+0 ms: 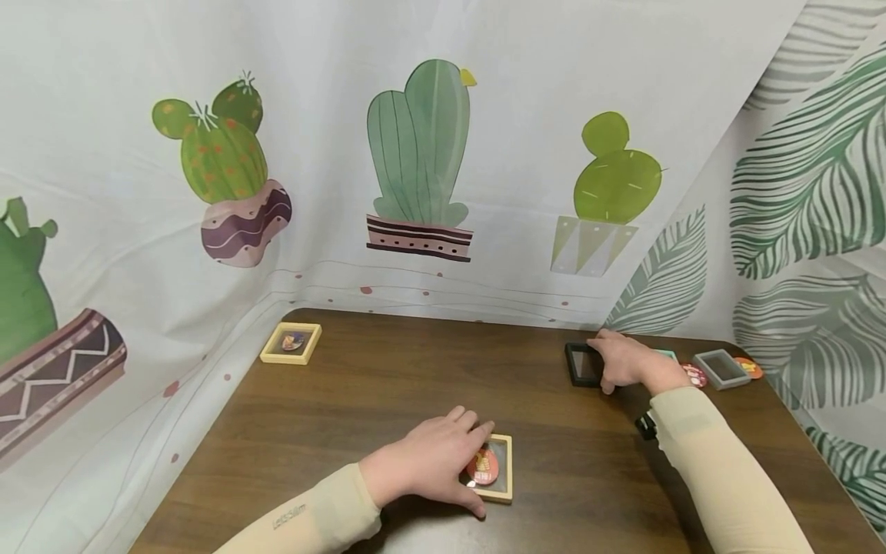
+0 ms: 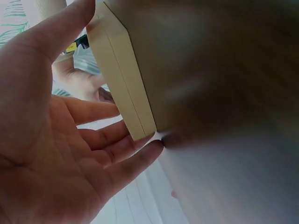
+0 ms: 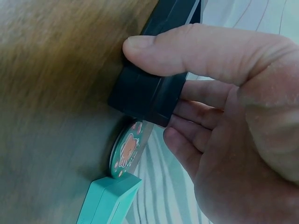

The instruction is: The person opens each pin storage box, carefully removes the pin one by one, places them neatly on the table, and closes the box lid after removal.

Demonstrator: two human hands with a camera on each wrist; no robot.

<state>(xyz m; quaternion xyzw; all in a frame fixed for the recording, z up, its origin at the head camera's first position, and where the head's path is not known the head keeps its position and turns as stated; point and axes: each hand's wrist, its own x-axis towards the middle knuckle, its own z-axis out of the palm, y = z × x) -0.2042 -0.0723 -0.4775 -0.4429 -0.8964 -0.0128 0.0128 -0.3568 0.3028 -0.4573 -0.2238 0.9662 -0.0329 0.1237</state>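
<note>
One far frame: the far-left yellow frame (image 1: 284, 359) lies on the table (image 1: 415, 362), untouched.
Near frame and left hand: left hand (image 1: 443, 455) spans the near yellow frame (image 1: 508, 467), thumb and fingers gripping opposite edges.
Black frame and right hand: right hand (image 1: 624, 360) pinches the black frame (image 1: 584, 367), thumb against fingers; step judged as securing it.
Green badge (image 3: 127, 151) and teal frame (image 3: 111, 200): just beside; next move judged to call for a firm hold, avoiding both.
Grey frame (image 1: 707, 372): between red badge (image 1: 694, 375) and orange badge (image 1: 750, 368).
</note>
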